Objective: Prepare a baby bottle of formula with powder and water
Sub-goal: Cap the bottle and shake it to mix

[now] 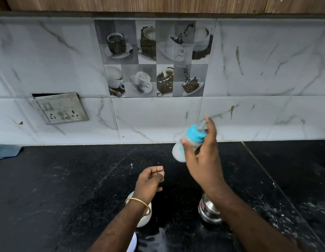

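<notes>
My right hand (pixel 203 157) holds a baby bottle (pixel 181 148) in the air above the black counter. The bottle is tilted, its blue collar and clear teat pointing up to the right, and whitish liquid shows in its blurred body. My index finger rests over the teat. My left hand (pixel 150 180), a gold bangle on its wrist, hovers lower with its fingers loosely curled and nothing in them. Below that wrist stands a white container (pixel 144 217), partly hidden by my arm. A steel vessel (pixel 208 211) sits under my right forearm.
The black speckled counter (pixel 67 188) runs wall to wall, with white specks scattered on it. A marble-tiled wall with a socket plate (pixel 61 108) rises behind. A grey object (pixel 7 150) lies at the far left edge. A seam in the counter (pixel 267 171) runs diagonally on the right.
</notes>
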`<state>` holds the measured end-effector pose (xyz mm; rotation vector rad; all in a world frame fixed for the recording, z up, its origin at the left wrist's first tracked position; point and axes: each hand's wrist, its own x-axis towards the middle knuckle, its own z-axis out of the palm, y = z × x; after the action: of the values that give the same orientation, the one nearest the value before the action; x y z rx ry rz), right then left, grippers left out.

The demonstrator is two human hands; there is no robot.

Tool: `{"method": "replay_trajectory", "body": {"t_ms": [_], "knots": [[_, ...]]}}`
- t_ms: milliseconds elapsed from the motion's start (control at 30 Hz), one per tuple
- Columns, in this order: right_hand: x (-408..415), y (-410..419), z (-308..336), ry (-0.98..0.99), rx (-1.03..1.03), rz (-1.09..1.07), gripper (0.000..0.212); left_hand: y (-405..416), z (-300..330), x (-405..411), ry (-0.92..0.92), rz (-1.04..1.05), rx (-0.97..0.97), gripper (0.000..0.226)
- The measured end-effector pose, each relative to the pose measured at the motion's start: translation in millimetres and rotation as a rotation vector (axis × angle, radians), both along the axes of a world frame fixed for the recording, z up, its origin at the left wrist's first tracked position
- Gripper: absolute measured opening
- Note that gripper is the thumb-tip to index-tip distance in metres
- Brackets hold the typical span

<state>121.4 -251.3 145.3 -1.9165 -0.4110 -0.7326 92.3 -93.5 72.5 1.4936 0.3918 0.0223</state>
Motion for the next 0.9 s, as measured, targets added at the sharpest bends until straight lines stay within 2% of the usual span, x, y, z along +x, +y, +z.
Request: {"method": "replay_trajectory", "body": {"t_ms": [33, 67, 167, 200, 233, 333, 367, 433, 500, 533, 567, 667, 700, 733, 767, 833, 867, 900], "knots": [[-1, 2, -3, -0.041, 0.004, -0.031, 0.080, -1, 0, 0, 0.001, 0.003, -0.001, 0.019], [-1, 2, -12, -0.033, -0.109, -0.032, 0.080, -1, 0, -1, 0.000, 0.003, -0.002, 0.019], [-7, -6, -49, 0.324, -0.559, 0.172, 0.080, -1, 1, -1, -0.005, 0.002, -0.010, 0.020], [-7, -9, -50, 0.364, -0.554, 0.194, 0.079, -1, 1, 0, -0.007, 0.000, -0.014, 0.020], [-5, -9, -44, 0.324, -0.459, 0.176, 0.078, 0, 2, 0, -0.011, 0.000, -0.019, 0.020], [-4, -1, -18, 0.012, -0.036, 0.032, 0.079, 1, 2, 3, -0.006, 0.016, -0.027, 0.019], [-4, 2, -19, -0.071, -0.005, -0.016, 0.079, 0, 2, 4, -0.004, 0.019, -0.031, 0.019], [-4, 1, -38, -0.021, -0.238, 0.053, 0.079, -2, 3, 3, -0.003, 0.016, -0.039, 0.019], [-9, -4, -59, 0.275, -0.561, 0.246, 0.084, -5, 4, 4, -0.011, -0.004, -0.038, 0.021], [-10, -5, -63, 0.297, -0.625, 0.273, 0.083, -5, 4, 4, -0.011, -0.009, -0.043, 0.021], [-9, -4, -58, 0.234, -0.573, 0.259, 0.080, -5, 4, 3, -0.011, -0.010, -0.050, 0.022], [-6, 8, -25, -0.045, -0.116, 0.092, 0.077, -2, 3, 6, 0.000, 0.011, -0.059, 0.019], [-5, 10, -22, -0.093, -0.025, 0.037, 0.078, -2, 1, 7, 0.007, 0.017, -0.061, 0.019], [-5, 10, -24, -0.066, -0.029, 0.011, 0.079, -2, 1, 7, 0.007, 0.017, -0.065, 0.018], [-4, 8, -29, 0.004, -0.123, 0.040, 0.080, -3, 2, 6, 0.006, 0.013, -0.070, 0.019], [-5, 0, -45, 0.334, -0.485, 0.196, 0.082, -4, 2, 5, 0.003, 0.008, -0.071, 0.019], [-5, -5, -53, 0.434, -0.624, 0.237, 0.082, -3, 2, 5, 0.002, 0.007, -0.069, 0.019], [-4, -8, -52, 0.433, -0.628, 0.249, 0.080, -3, 2, 4, -0.001, 0.006, -0.071, 0.020]]}}
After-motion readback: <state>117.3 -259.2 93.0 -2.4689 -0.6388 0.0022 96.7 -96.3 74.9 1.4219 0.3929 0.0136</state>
